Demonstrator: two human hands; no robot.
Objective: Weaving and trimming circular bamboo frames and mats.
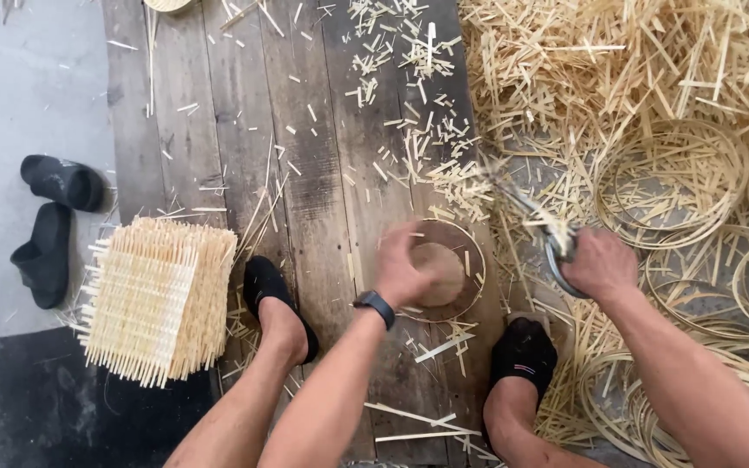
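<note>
L hand (402, 264) grips small round basket (444, 270); R hand (598, 263) grip closed on shears (537, 227).

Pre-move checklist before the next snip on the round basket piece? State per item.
1. Left hand on the round woven piece: ok, it presses on top.
2. Right hand grips the shears: ok.
3. Blades apart or closed: cannot tell, blurred.
4. Left fingers away from the blades: ok, a gap shows.
5. Socked feet away from the blades: ok.
6. Plank floor free of offcuts: not ok, strips lie everywhere.
</note>
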